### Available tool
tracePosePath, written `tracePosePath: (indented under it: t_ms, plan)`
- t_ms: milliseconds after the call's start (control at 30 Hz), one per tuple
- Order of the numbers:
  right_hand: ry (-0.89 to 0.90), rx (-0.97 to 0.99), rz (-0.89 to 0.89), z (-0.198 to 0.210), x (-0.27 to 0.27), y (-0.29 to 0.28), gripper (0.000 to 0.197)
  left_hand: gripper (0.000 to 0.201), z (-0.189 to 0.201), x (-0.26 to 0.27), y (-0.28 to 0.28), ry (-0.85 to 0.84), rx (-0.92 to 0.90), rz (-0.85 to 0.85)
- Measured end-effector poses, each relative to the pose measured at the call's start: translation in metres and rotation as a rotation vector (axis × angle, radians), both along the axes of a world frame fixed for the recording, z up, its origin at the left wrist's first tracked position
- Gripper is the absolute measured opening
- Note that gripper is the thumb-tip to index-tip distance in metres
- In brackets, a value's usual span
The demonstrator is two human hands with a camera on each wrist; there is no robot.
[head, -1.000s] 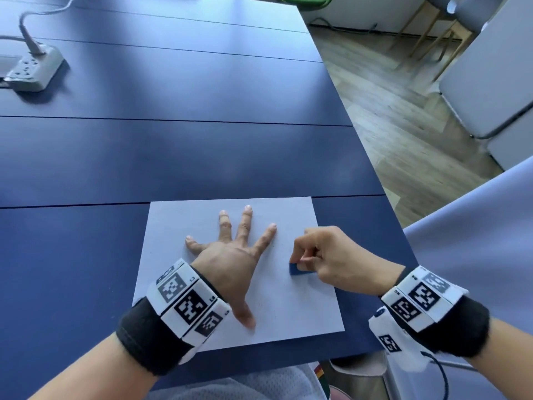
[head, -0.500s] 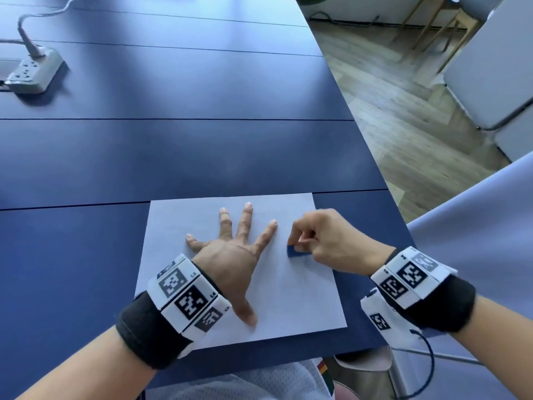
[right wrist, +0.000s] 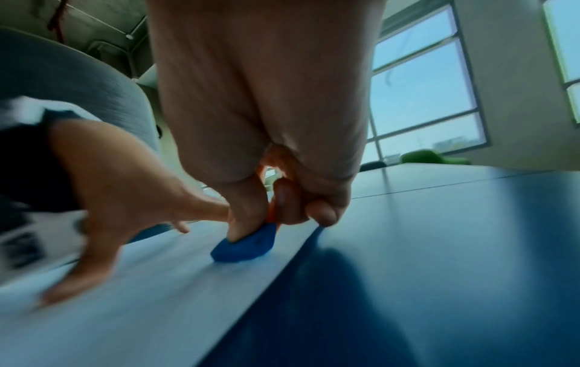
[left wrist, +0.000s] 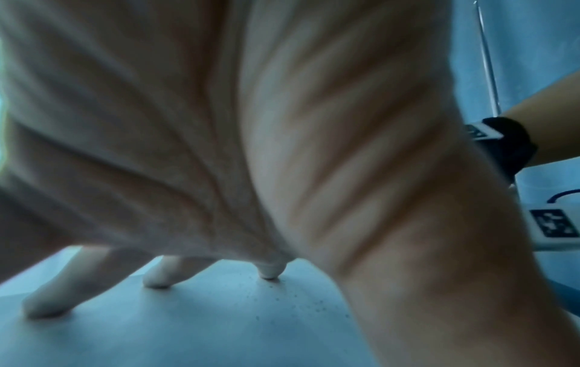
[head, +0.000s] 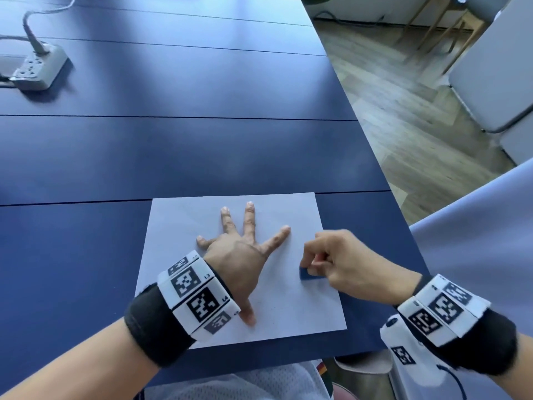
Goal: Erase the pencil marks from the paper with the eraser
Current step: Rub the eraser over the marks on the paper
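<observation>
A white sheet of paper [head: 184, 226] lies on the blue table near its front right corner. My left hand [head: 245, 249] lies flat on the middle of the sheet with fingers spread, pressing it down. My right hand [head: 331, 261] pinches a small blue eraser [head: 307, 274] and holds it against the paper's right part. In the right wrist view the eraser [right wrist: 248, 245] touches the paper [right wrist: 125, 310] under my thumb, close to the sheet's right edge. Small dark crumbs dot the paper [left wrist: 219, 322] near my left thumb. I cannot make out pencil marks.
A grey power strip [head: 37, 69] with a cable sits at the far left of the table [head: 202, 151]. The table's right edge drops to a wooden floor [head: 418, 125]. Grey chairs [head: 496, 67] stand at the right.
My right hand slid the eraser away from me on the paper, then back toward me. The left hand has stayed pressed on the sheet.
</observation>
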State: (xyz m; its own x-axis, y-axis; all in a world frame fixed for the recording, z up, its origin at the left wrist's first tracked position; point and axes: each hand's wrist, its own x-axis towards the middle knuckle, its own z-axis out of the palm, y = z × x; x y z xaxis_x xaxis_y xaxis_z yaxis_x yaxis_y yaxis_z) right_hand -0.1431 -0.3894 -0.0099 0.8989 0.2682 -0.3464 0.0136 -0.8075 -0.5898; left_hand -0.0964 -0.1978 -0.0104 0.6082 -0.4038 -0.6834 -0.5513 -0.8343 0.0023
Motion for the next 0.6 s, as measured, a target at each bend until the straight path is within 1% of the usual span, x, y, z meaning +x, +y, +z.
tracePosePath:
  t_ms: [33,67,100,167,233,300,400,433,533,600]
  plan:
    - [0.040,-0.007,0.038,0.002,-0.002,0.001,0.020,0.154,0.000,0.000,-0.001,0.005,0.006,0.002]
    - [0.039,-0.014,0.042,0.004,0.000,0.002,0.020,0.154,0.000,0.000,-0.002,0.008,0.009,0.005]
    - [-0.006,-0.023,0.018,0.004,0.006,0.002,0.020,0.154,0.000,0.001,-0.002,0.010,0.011,0.007]
    - [-0.122,-0.027,-0.088,0.001,0.020,0.000,0.020,0.155,0.000,0.001,-0.002,0.006,0.016,0.007]
    - [-0.164,0.018,-0.175,-0.003,0.021,-0.001,0.021,0.156,-0.001,0.001,-0.002,0.001,0.017,0.003]
    - [-0.134,0.045,-0.146,-0.005,0.006,0.000,0.022,0.156,-0.002,0.001,-0.002,-0.002,0.015,-0.003]
    - [-0.002,0.035,0.004,-0.001,-0.018,0.006,0.020,0.155,-0.002,0.001,-0.002,0.006,0.019,0.003]
    - [0.002,0.029,0.015,0.000,-0.017,0.006,0.020,0.155,-0.001,0.001,-0.002,0.008,0.024,0.004]
    - [-0.113,0.026,-0.111,-0.004,-0.002,0.004,0.024,0.156,-0.001,0.002,-0.003,0.013,0.027,-0.005]
    - [-0.128,0.045,-0.142,-0.006,-0.005,0.005,0.026,0.157,-0.002,0.002,-0.002,0.004,0.018,-0.011]
